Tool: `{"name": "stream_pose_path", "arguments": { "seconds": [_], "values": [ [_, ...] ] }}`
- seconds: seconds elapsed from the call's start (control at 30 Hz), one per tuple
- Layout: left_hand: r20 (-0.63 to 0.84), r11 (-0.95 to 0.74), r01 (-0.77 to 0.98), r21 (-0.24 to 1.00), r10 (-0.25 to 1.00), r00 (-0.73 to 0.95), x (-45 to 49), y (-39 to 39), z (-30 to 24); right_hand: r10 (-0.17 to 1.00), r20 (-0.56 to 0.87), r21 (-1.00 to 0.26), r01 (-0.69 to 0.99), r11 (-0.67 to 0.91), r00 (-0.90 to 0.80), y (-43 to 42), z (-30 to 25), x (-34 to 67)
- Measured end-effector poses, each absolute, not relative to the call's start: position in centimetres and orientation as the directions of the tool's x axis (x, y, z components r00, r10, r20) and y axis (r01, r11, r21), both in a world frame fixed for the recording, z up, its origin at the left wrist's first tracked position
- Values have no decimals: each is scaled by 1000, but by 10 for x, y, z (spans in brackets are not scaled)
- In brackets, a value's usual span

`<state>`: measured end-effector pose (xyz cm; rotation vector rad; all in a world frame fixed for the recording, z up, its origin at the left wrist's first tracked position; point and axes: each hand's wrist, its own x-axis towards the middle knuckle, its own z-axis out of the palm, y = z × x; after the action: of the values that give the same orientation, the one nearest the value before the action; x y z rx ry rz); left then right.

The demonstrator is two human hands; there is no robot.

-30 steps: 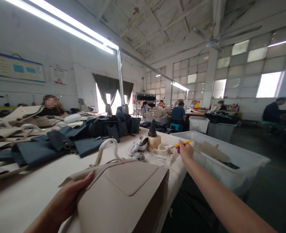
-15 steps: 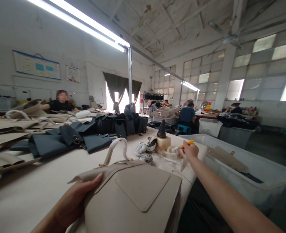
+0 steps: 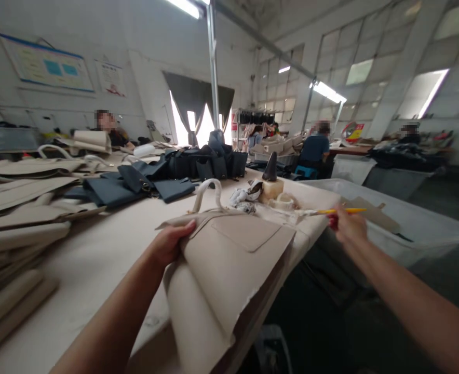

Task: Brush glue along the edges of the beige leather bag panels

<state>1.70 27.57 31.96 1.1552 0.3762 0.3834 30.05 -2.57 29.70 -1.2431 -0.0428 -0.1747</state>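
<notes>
Right now the left hand [image 3: 171, 241] is clenched on the top of a beige leather handbag [image 3: 229, 270] at six o'clock, its handle [image 3: 206, 195] and patch pocket [image 3: 245, 231] already on and a raw cut edge [image 3: 248, 296] showing. Out at three o'clock, the right hand [image 3: 348, 226] pinches a yellow stick [image 3: 354, 210]. Across the cream desk [image 3: 97, 270], navy bag panels [image 3: 108, 191] lie at ten o'clock, a white plastic tub [image 3: 408, 218] sits at two o'clock, and a co-worker [image 3: 315, 148] sits further off.
</notes>
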Motion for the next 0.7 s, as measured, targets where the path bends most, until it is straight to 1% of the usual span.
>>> {"name": "stream_pose_path", "arguments": {
  "seconds": [0.07, 0.1, 0.17, 0.23, 0.3, 0.37, 0.5, 0.6, 0.63, 0.7],
  "values": [
    [-65, 364, -123, 923, 464, 883, 19, 279, 316, -51, 106, -913, 118, 391, 993, -47, 296, 261],
    [-56, 368, -129, 921, 453, 890, 20, 280, 314, -1, 93, -898, 85, 432, 996, -56, 295, 239],
    [-39, 371, -138, 918, 433, 901, 21, 284, 308, 61, 58, -883, 22, 469, 996, -69, 289, 192],
    [-15, 363, -155, 919, 424, 905, 21, 287, 304, 161, 8, -887, -68, 457, 987, -73, 280, 144],
    [9, 351, -174, 920, 424, 905, 21, 288, 300, 227, -52, -895, -146, 422, 973, -68, 270, 102],
    [28, 342, -188, 921, 423, 906, 21, 288, 297, 286, -60, -909, -170, 380, 956, -58, 262, 69],
    [39, 338, -194, 921, 416, 909, 21, 288, 292, 437, 8, -956, -122, 268, 899, -39, 243, 30],
    [53, 338, -207, 918, 413, 909, 22, 289, 290, 564, 63, -990, -18, 137, 823, -33, 229, 18],
    [57, 339, -212, 917, 413, 909, 22, 290, 290, 589, 83, -995, 31, 97, 804, -32, 225, 16],
    [63, 342, -217, 914, 409, 910, 22, 291, 290, 582, 141, -989, 141, 45, 801, -32, 224, 18]
  ]
}}
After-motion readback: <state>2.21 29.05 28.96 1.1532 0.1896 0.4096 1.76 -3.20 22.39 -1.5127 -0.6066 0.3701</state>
